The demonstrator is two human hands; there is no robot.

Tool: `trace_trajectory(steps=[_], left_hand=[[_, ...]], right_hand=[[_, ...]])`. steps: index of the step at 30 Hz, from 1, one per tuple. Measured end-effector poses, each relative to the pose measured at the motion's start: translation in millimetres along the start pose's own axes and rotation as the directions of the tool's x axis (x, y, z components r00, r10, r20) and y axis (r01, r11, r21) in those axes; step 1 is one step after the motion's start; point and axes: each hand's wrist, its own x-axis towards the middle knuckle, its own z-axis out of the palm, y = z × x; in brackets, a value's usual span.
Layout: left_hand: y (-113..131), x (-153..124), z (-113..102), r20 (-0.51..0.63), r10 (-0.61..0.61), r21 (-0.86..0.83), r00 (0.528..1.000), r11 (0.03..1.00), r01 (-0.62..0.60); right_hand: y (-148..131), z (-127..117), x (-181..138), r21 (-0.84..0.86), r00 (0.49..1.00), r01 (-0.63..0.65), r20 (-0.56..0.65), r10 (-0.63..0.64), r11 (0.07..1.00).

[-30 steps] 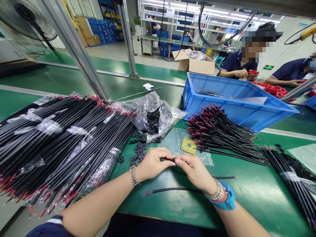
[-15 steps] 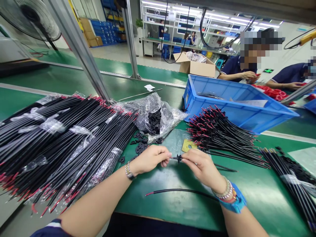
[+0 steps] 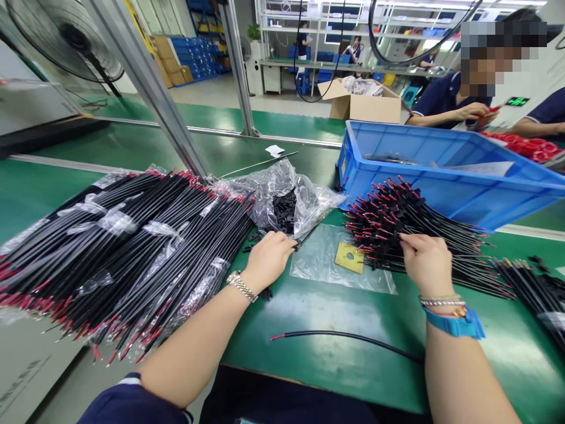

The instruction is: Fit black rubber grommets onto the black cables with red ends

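Both hands have parted since the earlier frame, when they met over one wire at the near middle of the table. Now the right hand (image 3: 427,262) lies at the near edge of the finished pile (image 3: 406,227), fingers curled on a wire there; whether it grips is unclear. That pile is a fan of thin black wires with red tips and small black clips, lying in front of the blue bin (image 3: 445,188). Further left, the left hand (image 3: 270,257) is loosely closed beside the clip bag (image 3: 286,200), fingertips at the loose black clips; what it holds is hidden. One black wire (image 3: 344,337) with a red tip lies alone near the table edge.
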Motion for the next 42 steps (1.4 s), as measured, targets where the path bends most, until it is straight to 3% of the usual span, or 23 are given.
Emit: trace_trajectory(steps=[3, 5, 7, 8, 9, 11, 13, 15, 16, 18, 19, 24, 27, 32, 38, 42], left_hand=[[6, 2, 11, 0.098, 0.041, 0.166, 0.994, 0.985, -0.057], [8, 3, 14, 0.110, 0.044, 0.214, 0.993, 0.975, -0.067], [7, 4, 14, 0.113, 0.050, 0.232, 0.992, 0.970, -0.075], [7, 4, 14, 0.117, 0.049, 0.238, 0.992, 0.968, -0.076], [7, 3, 13, 0.121, 0.047, 0.243, 0.992, 0.967, -0.075], [8, 2, 11, 0.128, 0.039, 0.252, 0.991, 0.965, -0.070], [9, 0, 10, 0.133, 0.040, 0.256, 0.990, 0.964, -0.074], [9, -1, 9, 0.147, 0.052, 0.256, 0.988, 0.963, -0.089], [9, -1, 8, 0.157, 0.054, 0.253, 0.986, 0.963, -0.093], [8, -2, 6, 0.162, 0.052, 0.219, 0.985, 0.972, -0.087], [8, -2, 5, 0.150, 0.049, 0.180, 0.987, 0.981, -0.076], [12, -5, -4, -0.022, 0.032, -0.257, 0.999, 0.966, -0.037], [16, -8, -9, -0.064, -0.001, -0.437, 0.998, 0.899, -0.028], [20, -9, -12, -0.062, -0.026, -0.485, 0.998, 0.875, -0.007], [21, -8, -11, -0.057, -0.048, -0.511, 0.997, 0.860, 0.013], [23, -7, -9, 0.043, -0.126, -0.660, 0.991, 0.741, 0.123]], right_hand=[[-17, -13, 1, 0.038, 0.996, 0.011, -0.089, -0.007, 0.999], [-41, -26, -1, 0.178, 0.991, 0.070, -0.128, -0.047, 0.982], [-71, -38, -7, 0.406, 0.980, 0.196, -0.046, -0.194, 0.893], [-88, -43, -14, 0.524, 0.948, 0.255, 0.030, -0.317, 0.813], [-104, -46, -21, 0.621, 0.882, 0.300, 0.110, -0.459, 0.724], [-132, -51, -38, 0.717, 0.669, 0.327, 0.284, -0.687, 0.615], [-153, -53, -53, 0.709, 0.477, 0.333, 0.443, -0.760, 0.622], [-163, -53, -62, 0.667, 0.374, 0.350, 0.544, -0.751, 0.657], [-164, -52, -63, 0.650, 0.357, 0.351, 0.573, -0.738, 0.674], [-160, -51, -59, 0.630, 0.373, 0.320, 0.602, -0.705, 0.707], [-155, -50, -55, 0.624, 0.409, 0.287, 0.606, -0.683, 0.726], [-114, -34, -28, 0.502, 0.723, 0.170, 0.521, -0.454, 0.848], [-93, -21, -21, 0.297, 0.830, 0.155, 0.478, -0.287, 0.942], [-89, -10, -20, 0.076, 0.827, 0.156, 0.534, -0.172, 0.985], [-93, -8, -21, 0.069, 0.819, 0.157, 0.548, -0.169, 0.985], [-90, -6, -20, 0.126, 0.823, 0.132, 0.538, -0.180, 0.983]])
